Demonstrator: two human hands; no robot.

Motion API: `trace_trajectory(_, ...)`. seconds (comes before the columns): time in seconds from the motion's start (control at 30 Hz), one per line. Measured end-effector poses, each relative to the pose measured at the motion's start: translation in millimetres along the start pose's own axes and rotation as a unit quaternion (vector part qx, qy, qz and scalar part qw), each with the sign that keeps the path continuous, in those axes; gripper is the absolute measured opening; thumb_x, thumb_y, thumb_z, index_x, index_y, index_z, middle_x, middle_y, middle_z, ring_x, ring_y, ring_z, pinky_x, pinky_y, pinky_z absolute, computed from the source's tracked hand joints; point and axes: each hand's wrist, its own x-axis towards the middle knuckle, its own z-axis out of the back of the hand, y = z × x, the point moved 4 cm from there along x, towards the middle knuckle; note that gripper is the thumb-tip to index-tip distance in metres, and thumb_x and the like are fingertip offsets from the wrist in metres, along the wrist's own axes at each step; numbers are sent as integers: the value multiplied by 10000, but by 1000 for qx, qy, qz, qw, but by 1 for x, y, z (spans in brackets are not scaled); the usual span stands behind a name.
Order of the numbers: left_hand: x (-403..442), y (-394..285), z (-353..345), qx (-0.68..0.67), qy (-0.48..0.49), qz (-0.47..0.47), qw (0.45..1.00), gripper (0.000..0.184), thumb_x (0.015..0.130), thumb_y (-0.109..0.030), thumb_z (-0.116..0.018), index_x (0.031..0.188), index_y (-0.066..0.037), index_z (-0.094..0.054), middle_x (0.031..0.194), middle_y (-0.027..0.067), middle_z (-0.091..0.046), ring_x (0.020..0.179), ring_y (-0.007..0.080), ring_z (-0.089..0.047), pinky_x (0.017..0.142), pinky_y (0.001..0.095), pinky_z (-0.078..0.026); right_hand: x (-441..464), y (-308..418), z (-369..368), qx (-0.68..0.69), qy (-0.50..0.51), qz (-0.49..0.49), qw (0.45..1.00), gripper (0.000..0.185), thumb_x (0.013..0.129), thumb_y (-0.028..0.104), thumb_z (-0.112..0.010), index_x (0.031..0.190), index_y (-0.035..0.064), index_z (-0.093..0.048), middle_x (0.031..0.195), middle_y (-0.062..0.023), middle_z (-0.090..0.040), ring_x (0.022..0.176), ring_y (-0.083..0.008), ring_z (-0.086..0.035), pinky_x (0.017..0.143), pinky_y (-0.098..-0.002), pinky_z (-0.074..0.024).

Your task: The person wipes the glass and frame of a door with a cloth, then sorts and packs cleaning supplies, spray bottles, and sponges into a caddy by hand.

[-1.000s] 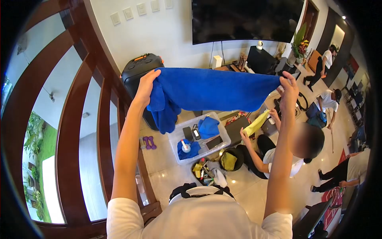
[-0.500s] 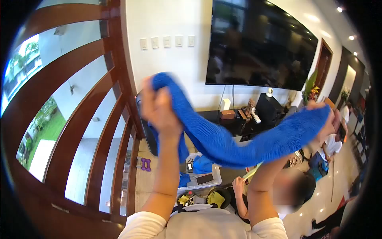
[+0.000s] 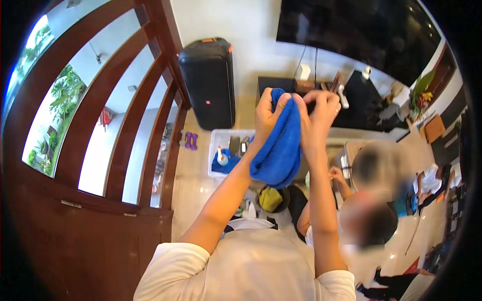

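Observation:
A blue towel (image 3: pixel 276 163) hangs folded between my two hands at chest height, its lower end bunched in a loop. My left hand (image 3: pixel 268 114) is closed around its upper left part, with a bit of cloth standing up above the thumb. My right hand (image 3: pixel 317 118) grips the upper right edge with the thumb against the cloth and the fingers curled. Below the towel, a clear plastic bin (image 3: pixel 217 138) holds more blue cloth (image 3: pixel 219 165), a white spray bottle (image 3: pixel 221 156) and small dark items.
A tall black speaker (image 3: pixel 207 85) stands by the wall, with purple dumbbells (image 3: pixel 191 141) on the floor nearby. A dark container (image 3: pixel 284 199) with yellow-green cloth (image 3: pixel 270 199) sits below my hands. People (image 3: pixel 369 220) are close on my right. A slatted wooden door (image 3: pixel 115 241) is left.
My hands have come together from wide apart, so the stretched towel is now folded and hanging. The view has tilted down, showing more of the speaker and bin.

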Motion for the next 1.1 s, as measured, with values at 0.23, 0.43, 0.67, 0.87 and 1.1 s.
trace_trajectory(0.23,-66,76,31,395,-133,38,908,264,859,-264,-572,782,-18,-516,663,151,-559,566,193,-523,549,315,-428,-178,-30,-24,222,261,-311,887,719,658,233,-692,1227,-54,-358,1111,-212,-450,1021,-338,-479,832,-397,-412)
trace_trajectory(0.43,-181,193,155,403,22,352,845,288,869,-282,-533,913,-2,-581,779,130,-612,744,193,-562,714,287,-425,-336,-137,-46,508,163,-745,399,430,646,28,-527,1073,-23,-543,891,-75,-594,773,-177,-584,679,-302,-486)
trace_trajectory(0.67,-339,160,352,565,-215,503,618,403,829,-360,-571,932,29,-587,893,150,-622,834,279,-602,775,403,-453,-367,-224,64,462,-44,-798,385,482,776,212,-606,1179,-9,-458,1048,-137,-587,925,-275,-586,829,-390,-489)
trace_trajectory(0.87,-413,141,373,-12,-497,626,601,318,821,-324,-584,936,-29,-550,904,125,-608,813,270,-603,775,423,-493,-338,-267,80,370,8,-732,572,394,827,46,-562,1191,-33,-432,1113,-147,-546,980,-250,-566,855,-363,-479)
trace_trajectory(1.1,-428,160,402,255,-506,550,614,296,754,22,-527,1046,-11,-493,930,87,-528,857,173,-524,794,312,-438,-354,-262,18,364,-18,-733,575,381,823,-16,-528,1189,-29,-425,1104,-133,-539,1002,-238,-550,904,-366,-445)
